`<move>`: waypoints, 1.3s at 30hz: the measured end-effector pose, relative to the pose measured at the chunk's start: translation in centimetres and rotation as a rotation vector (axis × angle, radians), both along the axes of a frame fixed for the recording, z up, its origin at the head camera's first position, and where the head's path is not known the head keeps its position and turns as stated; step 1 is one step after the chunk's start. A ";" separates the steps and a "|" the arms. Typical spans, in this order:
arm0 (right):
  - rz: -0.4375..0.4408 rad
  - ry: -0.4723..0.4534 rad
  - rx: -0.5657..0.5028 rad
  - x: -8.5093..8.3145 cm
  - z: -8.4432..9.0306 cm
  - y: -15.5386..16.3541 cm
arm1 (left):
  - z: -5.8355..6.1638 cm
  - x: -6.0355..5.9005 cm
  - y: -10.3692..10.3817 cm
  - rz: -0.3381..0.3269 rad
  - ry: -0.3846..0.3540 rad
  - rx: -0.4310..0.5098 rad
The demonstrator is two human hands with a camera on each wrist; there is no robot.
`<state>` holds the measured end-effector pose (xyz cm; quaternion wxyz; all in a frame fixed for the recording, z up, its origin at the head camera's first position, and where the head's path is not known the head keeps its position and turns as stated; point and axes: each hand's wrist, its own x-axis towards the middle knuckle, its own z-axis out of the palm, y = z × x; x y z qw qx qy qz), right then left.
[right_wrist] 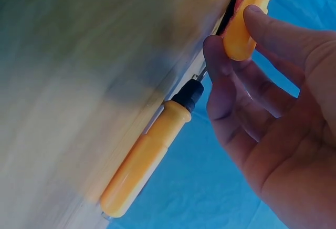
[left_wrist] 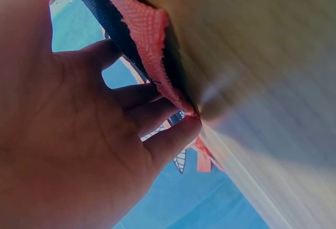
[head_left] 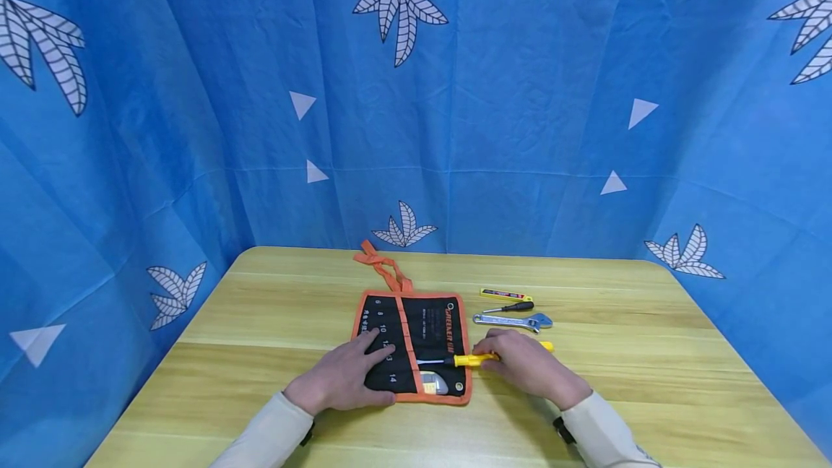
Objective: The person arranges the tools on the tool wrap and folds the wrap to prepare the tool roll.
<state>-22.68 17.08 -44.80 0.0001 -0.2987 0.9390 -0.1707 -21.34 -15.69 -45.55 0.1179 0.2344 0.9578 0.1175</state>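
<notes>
The left hand (head_left: 347, 378) lay flat with straight fingers on the black fabric tool roll (head_left: 416, 341) — woven, orange-edged, with numbered pockets. The right hand (head_left: 526, 365) pinched the smooth yellow handle of a screwdriver (head_left: 469, 360), whose metal shaft lay over the roll's right half. A second yellow-handled screwdriver (right_wrist: 149, 158) lay just beside it, mostly hidden behind the hand in the head view. Farther back on the pale wood-grain bench (head_left: 650, 352) lay an adjustable wrench (head_left: 513, 321) — its details too small to make out.
</notes>
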 end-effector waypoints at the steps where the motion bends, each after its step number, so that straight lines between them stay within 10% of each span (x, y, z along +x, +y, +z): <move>1: 0.000 -0.006 -0.001 0.0 0.0 0.0 | 0.0 0.0 0.0 0.000 0.001 0.000; 39: 0.003 -0.042 0.027 -0.2 0.1 -1.7 | 0.0 -0.1 0.1 0.003 -0.004 -0.005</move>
